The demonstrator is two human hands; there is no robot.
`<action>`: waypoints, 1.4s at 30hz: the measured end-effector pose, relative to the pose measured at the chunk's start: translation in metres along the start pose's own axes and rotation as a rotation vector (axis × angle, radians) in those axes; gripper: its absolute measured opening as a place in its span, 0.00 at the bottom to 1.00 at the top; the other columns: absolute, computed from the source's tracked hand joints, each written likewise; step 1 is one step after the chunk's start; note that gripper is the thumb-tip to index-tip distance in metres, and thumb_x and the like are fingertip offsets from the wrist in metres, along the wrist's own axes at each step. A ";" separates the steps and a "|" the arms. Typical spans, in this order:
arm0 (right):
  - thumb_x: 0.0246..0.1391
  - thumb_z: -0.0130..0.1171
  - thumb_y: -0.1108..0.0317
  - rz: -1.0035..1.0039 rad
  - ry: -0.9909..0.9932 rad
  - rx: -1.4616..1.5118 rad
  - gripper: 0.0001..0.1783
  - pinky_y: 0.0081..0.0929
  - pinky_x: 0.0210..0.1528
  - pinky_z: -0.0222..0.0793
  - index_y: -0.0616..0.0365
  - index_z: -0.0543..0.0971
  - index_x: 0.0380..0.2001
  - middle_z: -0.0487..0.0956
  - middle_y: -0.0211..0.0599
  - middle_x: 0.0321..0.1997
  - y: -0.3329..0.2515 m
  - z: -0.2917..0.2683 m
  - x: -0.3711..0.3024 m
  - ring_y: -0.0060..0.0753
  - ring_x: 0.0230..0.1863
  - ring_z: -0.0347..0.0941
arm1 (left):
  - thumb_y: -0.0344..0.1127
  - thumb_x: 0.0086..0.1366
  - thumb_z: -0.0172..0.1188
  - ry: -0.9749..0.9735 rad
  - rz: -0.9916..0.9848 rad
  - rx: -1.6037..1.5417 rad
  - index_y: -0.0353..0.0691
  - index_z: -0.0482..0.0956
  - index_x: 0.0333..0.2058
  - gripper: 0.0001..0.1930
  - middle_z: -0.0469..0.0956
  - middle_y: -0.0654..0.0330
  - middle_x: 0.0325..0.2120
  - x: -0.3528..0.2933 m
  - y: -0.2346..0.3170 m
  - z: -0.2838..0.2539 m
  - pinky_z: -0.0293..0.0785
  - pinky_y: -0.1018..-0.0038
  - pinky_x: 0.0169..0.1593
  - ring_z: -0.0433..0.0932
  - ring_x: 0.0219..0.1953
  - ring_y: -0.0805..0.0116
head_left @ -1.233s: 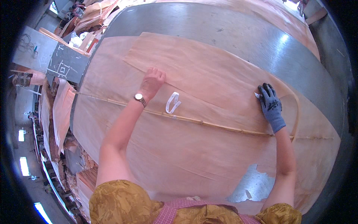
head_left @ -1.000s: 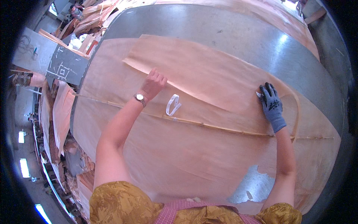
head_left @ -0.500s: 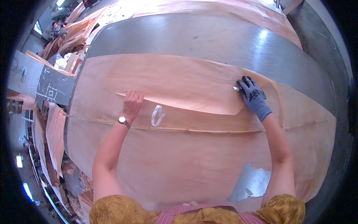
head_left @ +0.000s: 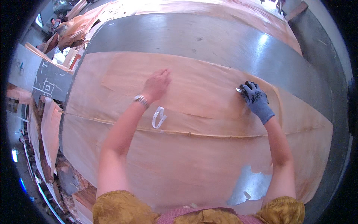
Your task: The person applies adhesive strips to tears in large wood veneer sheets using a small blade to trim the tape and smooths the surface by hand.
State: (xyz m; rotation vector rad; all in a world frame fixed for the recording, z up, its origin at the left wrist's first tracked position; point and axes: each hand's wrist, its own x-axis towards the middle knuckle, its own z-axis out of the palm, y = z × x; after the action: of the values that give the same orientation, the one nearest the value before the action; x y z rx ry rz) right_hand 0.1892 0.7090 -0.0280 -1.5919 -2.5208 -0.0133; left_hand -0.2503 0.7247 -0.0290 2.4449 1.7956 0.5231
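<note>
Thin pinkish-tan sheets, which look like wood veneer (head_left: 186,160), cover the grey table (head_left: 160,31) before me. My left hand (head_left: 157,85), bare and with a watch (head_left: 141,100) at the wrist, is over the upper sheet. Its fingers lie nearly flat and close together, slightly blurred. In a grey-blue glove with dark fingertips, my right hand (head_left: 256,98) rests on the sheet's right part. It is closed around a small knife (head_left: 238,90); only the blade tip shows. A looped white measuring tape (head_left: 159,117) lies below my left hand.
A narrow yellowish ridge (head_left: 190,134) runs across the sheets. At lower right a silvery patch (head_left: 248,186) shows by my forearm. Cartons and white bags (head_left: 61,56) sit at far left, beside draped sheets (head_left: 50,123). Another person (head_left: 55,24) is in the distance.
My left hand has moved right and away from me, off the upper sheet's near edge. That edge's raised strip now looks flatter. My right hand has shifted slightly down and right.
</note>
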 end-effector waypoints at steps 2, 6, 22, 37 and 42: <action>0.60 0.55 0.60 0.026 -0.133 0.086 0.12 0.45 0.47 0.73 0.54 0.74 0.42 0.75 0.47 0.49 -0.006 -0.012 0.019 0.52 0.51 0.73 | 0.40 0.68 0.49 0.102 0.049 0.049 0.38 0.73 0.54 0.19 0.73 0.51 0.55 0.022 -0.016 0.029 0.69 0.59 0.58 0.73 0.55 0.52; 0.61 0.54 0.59 0.028 -0.133 0.178 0.13 0.49 0.44 0.69 0.60 0.71 0.36 0.75 0.56 0.41 -0.048 -0.021 0.078 0.59 0.45 0.73 | 0.41 0.66 0.52 0.179 -0.189 0.076 0.37 0.73 0.55 0.22 0.73 0.50 0.55 0.048 -0.043 0.053 0.67 0.60 0.60 0.72 0.56 0.52; 0.63 0.43 0.63 -0.084 -0.218 -0.114 0.15 0.52 0.37 0.76 0.61 0.68 0.48 0.82 0.56 0.41 -0.228 0.068 0.263 0.56 0.42 0.81 | 0.36 0.63 0.53 0.383 -0.210 0.118 0.46 0.79 0.45 0.12 0.79 0.63 0.47 0.058 -0.042 0.061 0.71 0.62 0.51 0.75 0.48 0.62; 0.64 0.40 0.61 -0.176 -0.347 -0.011 0.14 0.56 0.32 0.73 0.54 0.69 0.47 0.82 0.54 0.36 -0.112 0.037 0.114 0.54 0.36 0.81 | 0.31 0.64 0.49 0.177 -0.055 -0.054 0.42 0.79 0.42 0.12 0.79 0.56 0.46 0.068 0.069 0.083 0.73 0.60 0.53 0.76 0.51 0.54; 0.65 0.40 0.59 -0.244 -0.483 -0.049 0.13 0.50 0.35 0.73 0.47 0.72 0.46 0.83 0.45 0.35 -0.026 -0.001 0.082 0.52 0.35 0.81 | 0.44 0.62 0.58 0.202 -0.209 -0.089 0.40 0.78 0.43 0.16 0.77 0.54 0.48 0.061 0.086 0.078 0.71 0.60 0.55 0.74 0.51 0.54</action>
State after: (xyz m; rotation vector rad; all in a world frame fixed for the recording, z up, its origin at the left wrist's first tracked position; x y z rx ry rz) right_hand 0.1310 0.7713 -0.0137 -1.4287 -3.0879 0.3186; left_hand -0.1314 0.7656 -0.0668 2.1810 2.0241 0.8358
